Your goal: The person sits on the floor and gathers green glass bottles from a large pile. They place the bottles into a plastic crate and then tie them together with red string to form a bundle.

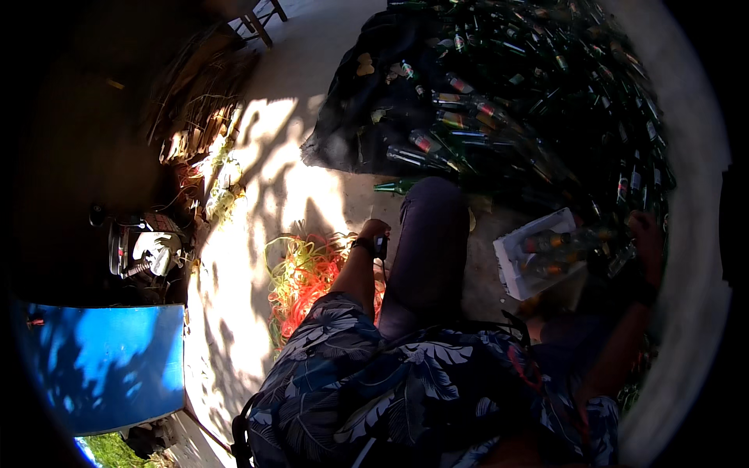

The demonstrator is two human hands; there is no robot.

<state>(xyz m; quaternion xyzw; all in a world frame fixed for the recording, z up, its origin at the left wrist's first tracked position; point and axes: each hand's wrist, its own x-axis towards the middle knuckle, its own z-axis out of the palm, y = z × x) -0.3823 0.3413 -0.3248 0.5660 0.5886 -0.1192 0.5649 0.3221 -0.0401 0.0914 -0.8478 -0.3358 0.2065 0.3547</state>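
Observation:
My left hand [374, 228] is beside my raised knee, fingers curled in; whether anything is inside them is hidden. A dark band and small device with a cord sit at that wrist. My right hand [646, 232] is in deep shadow at the right, close to the neck ends of glass bottles, and its grip is unclear. Left of it, a tilted white box [511, 269] holds several clear glass bottles [550, 242] with coloured labels, lying on their sides. Beneath my left forearm lies a tangled heap of red and yellow-green plastic strapping [308, 273].
A large pile of green and clear bottles [499, 117] covers a black sheet [343, 132] ahead. One green bottle [394, 187] lies by my knee. At the left are a blue panel [109, 359], a wheeled machine [152, 249] and stacked flat brown material [199, 101]. A wooden stool [257, 23] stands far back.

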